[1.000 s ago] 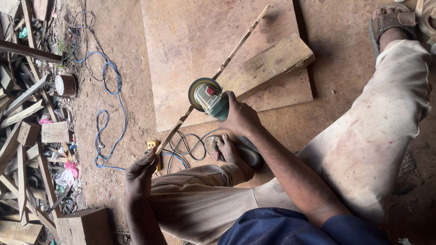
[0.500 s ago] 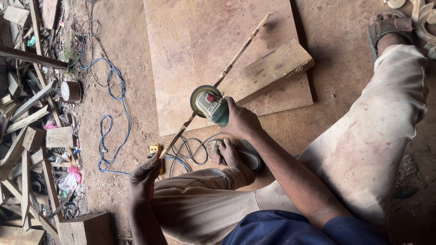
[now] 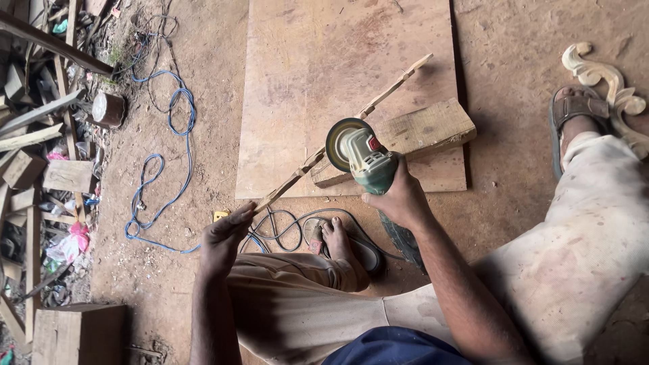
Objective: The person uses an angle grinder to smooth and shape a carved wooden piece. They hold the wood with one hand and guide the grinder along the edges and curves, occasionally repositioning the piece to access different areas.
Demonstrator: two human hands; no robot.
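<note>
Wood strip: a thin, notched strip [image 3: 338, 138] lay slanted across the plywood sheet [image 3: 304, 81], propped on a block [image 3: 419, 132].
Left hand: the left hand [image 3: 226, 236] was clamped on the strip's near end.
Right hand: the right hand [image 3: 399, 199] was closed round the green angle grinder [image 3: 362, 155].
Change: compared with a second before, the disc sat slightly higher along the strip; grinding seemed under way.
Hidden: disc contact was unclear; the grinder's rear lay behind the wrist.

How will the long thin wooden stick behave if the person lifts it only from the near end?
The wooden stick is long and very thin, so it would probably feel light and flex or wobble at its far tip. Its notched, uneven edge suggests it may snap if bent hard. The left hand grips one end only, while the block supports its middle.
</note>
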